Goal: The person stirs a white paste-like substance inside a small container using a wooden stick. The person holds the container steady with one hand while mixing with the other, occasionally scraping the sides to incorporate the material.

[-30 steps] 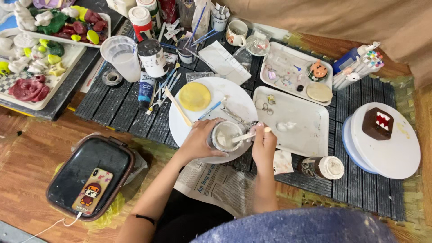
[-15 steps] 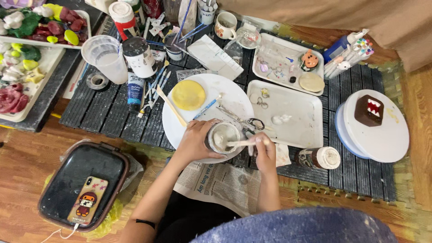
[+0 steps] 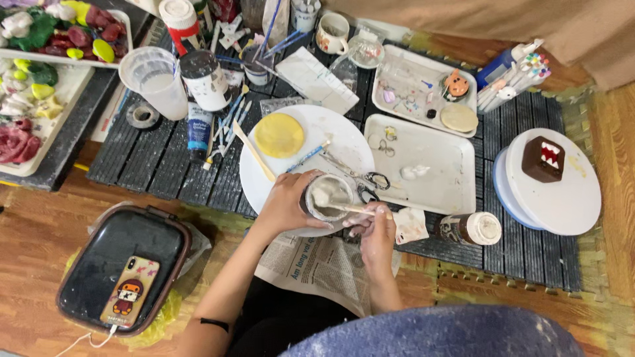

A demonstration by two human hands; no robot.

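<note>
Barely anything has shifted — left hand [image 3: 286, 206] still wraps the small jar [image 3: 327, 197] over the white round plate [image 3: 344, 135], while right hand [image 3: 376, 233] keeps pinching the wooden stick [image 3: 349, 208], its tip inside — stirring continues.

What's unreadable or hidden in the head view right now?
- Small cup: base and near wall hidden by the left hand.
- Stick: grip end hidden inside the right hand; tip sunk in white paste.
- Tray of coloured pieces: cut off by the left edge.
- Bits on the far white tray: too small to identify.
</note>
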